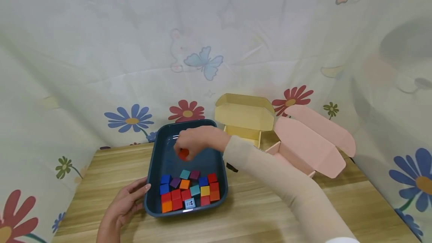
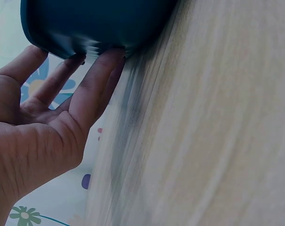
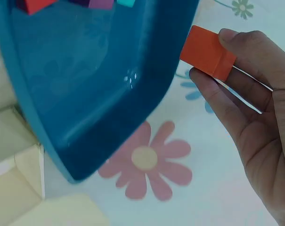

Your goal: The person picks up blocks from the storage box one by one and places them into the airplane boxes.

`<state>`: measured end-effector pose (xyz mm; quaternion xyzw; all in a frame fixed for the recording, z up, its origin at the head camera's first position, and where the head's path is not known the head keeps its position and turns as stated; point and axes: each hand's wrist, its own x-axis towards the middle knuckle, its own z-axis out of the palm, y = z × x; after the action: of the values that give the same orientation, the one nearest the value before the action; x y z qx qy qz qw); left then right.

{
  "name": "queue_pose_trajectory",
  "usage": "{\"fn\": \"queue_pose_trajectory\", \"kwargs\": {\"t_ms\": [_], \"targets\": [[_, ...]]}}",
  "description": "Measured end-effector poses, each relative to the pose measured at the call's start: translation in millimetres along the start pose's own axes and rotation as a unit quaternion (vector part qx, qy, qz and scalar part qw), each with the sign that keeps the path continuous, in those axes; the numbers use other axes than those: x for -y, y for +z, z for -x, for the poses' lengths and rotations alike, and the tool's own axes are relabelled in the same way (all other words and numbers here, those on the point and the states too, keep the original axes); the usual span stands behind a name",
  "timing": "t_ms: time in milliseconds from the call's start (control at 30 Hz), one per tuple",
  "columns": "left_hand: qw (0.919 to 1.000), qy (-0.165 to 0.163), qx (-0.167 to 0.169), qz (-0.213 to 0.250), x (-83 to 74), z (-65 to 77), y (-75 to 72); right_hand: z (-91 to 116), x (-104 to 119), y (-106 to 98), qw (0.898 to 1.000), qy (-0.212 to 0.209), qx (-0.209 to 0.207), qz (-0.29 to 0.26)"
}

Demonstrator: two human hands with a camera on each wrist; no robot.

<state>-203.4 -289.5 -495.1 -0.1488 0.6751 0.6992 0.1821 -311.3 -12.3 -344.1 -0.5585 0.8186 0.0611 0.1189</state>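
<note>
A dark blue tray [image 1: 223, 168] holds several small coloured blocks, gathered in its near half. Over the tray's far half, my right hand [image 1: 194, 140] pinches an orange-red block [image 3: 206, 52] between thumb and fingertips. In the right wrist view the block is held above the tray's rim level, with two of its faces showing. My left hand [image 1: 125, 202] is at the tray's left side, its fairly straight fingers touching the outer wall. From the left wrist, those fingers [image 2: 93, 84] meet the tray's underside edge.
Right of the tray stand a yellow box [image 1: 244, 113] and a pink box [image 1: 300, 149], both with lids raised. A small black object [image 1: 231, 167] lies beside the tray, partly behind the right sleeve. Behind the wooden table [image 1: 125, 160] hangs a flowered curtain [image 1: 135, 48].
</note>
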Motion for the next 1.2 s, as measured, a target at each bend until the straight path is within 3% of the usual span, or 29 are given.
{"fn": "queue_pose_trajectory", "kwargs": {"t_ms": [200, 433, 867, 1200], "targets": [[1.0, 0.0, 0.001, 0.0, -2.0, 1.3, -0.3, 21, -11, -7, 0.999, 0.004, -0.031, 0.013], [0.9999, -0.006, -0.003, -0.009, -4.5, 0.7, -0.4, 40, -20, -8, 0.999, 0.022, -0.028, 0.03], [0.9999, 0.003, 0.01, -0.006, -0.5, 2.3, -0.8, 69, -30, 0, 0.997, 0.063, -0.045, 0.02], [1.0, -0.005, 0.001, -0.006, -0.5, 0.2, 0.8, 90, -40, 10, 0.995, 0.086, -0.045, 0.028]]}}
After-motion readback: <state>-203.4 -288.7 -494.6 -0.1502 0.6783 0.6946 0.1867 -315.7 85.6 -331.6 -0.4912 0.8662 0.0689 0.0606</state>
